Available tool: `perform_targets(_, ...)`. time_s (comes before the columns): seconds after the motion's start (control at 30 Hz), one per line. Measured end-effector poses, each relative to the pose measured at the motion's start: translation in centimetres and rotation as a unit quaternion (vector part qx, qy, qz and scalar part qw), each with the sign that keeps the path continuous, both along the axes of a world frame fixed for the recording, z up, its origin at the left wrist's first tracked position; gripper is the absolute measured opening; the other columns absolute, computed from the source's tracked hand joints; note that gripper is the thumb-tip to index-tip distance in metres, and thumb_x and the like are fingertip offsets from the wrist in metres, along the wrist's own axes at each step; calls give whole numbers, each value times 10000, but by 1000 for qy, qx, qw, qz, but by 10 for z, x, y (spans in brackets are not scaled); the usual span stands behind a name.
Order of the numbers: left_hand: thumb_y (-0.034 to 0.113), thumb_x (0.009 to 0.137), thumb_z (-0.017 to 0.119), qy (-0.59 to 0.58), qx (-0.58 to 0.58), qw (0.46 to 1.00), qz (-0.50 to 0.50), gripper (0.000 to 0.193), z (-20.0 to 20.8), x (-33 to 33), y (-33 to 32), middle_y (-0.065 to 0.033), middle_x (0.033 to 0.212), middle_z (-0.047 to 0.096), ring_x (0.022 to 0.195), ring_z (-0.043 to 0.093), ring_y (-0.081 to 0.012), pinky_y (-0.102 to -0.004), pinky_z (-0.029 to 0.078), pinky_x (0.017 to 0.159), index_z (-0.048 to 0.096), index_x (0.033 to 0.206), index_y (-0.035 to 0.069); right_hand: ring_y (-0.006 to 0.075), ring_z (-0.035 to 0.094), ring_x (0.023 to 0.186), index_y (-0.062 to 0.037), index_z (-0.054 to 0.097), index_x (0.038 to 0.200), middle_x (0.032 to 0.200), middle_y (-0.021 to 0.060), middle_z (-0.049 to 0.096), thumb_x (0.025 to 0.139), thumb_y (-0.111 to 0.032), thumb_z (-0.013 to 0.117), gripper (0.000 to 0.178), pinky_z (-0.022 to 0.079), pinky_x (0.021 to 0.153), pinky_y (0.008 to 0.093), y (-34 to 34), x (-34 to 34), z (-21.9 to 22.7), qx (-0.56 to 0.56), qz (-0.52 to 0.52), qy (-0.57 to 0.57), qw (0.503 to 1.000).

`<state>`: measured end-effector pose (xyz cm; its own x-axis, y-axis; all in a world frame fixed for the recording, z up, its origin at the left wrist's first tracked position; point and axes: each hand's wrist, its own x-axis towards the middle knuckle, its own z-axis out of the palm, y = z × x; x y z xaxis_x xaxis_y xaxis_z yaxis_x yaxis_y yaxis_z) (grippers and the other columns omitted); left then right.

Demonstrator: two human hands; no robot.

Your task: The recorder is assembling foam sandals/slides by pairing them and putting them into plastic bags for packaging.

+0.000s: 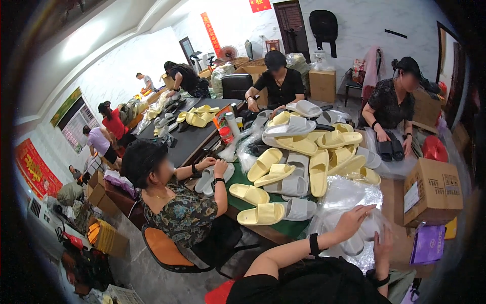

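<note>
A pair of pale slippers [353, 245] lies at the table's near edge, under and partly inside a clear plastic bag [331, 223]. My left hand [353, 222] reaches over the slippers, its thumb and fingers closed on the bag's film. On the right side of the pair, my right hand [383, 248] grips the bag with its fingers pointing up. The film blurs the slippers' outline. Just beyond my hands lies a stack of shiny clear bags [349, 192]. Yellow slippers [319, 172] and grey slippers [299, 210] are heaped to the left and beyond.
A cardboard box [433, 192] stands to the right, above a purple bag [428, 244]. Co-workers sit around the table; one at the left [185, 202] handles grey slippers, and another at the far right [392, 109] handles black slippers [390, 147]. An orange-backed chair [164, 248] stands left.
</note>
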<state>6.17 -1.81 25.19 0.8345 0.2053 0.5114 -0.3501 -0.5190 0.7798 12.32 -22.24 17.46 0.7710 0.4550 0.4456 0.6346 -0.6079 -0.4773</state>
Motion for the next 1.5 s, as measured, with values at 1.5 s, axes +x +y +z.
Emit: perform_targets(1.5,180,820,605,182,0,983,-36,401,3,-14,-8,-110,1064,542,758,547,-198,-318,454,652,437,1158,44,92,518,828,-90,571,907,870,-6,568,872,-200,545,119,393,700,215,17,2,49,493,-15,575,653)
